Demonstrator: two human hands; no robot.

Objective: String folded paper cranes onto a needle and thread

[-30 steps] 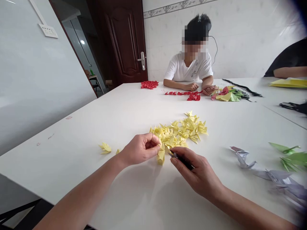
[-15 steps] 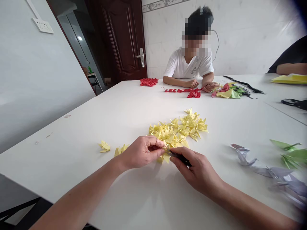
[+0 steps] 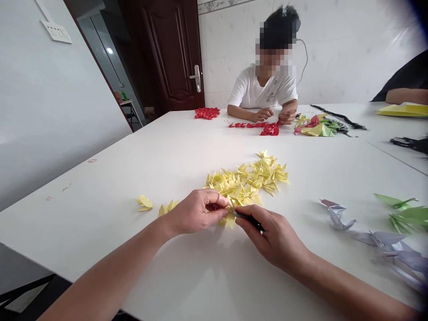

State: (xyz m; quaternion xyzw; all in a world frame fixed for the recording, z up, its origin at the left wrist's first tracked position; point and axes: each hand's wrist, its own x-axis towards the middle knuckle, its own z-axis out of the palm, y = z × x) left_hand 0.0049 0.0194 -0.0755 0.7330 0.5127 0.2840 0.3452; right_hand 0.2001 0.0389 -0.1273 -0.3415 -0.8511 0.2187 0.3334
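Observation:
My left hand [image 3: 197,211] pinches a small yellow folded paper piece [image 3: 230,206] between thumb and fingers. My right hand [image 3: 274,229] is closed round a dark slim tool [image 3: 250,220], whose tip touches or nearly touches the yellow piece. Just beyond my hands lies a pile of yellow folded paper cranes [image 3: 247,178], partly hidden by my fingers. Two small groups of yellow paper, one a loose crane [image 3: 144,203], lie left of my left hand.
On the white table [image 3: 110,183], purple cranes [image 3: 394,249] and green cranes [image 3: 406,214] lie at the right. Across it, a person in a white shirt [image 3: 254,89] handles red paper [image 3: 270,129] near a multicoloured paper pile [image 3: 317,126]. Another person's arm [image 3: 406,96] rests at the far right.
My hands keep nearly the same pose, with a tiny shift at the fingertips. The person across has moved a hand from the multicoloured pile left to the red paper.

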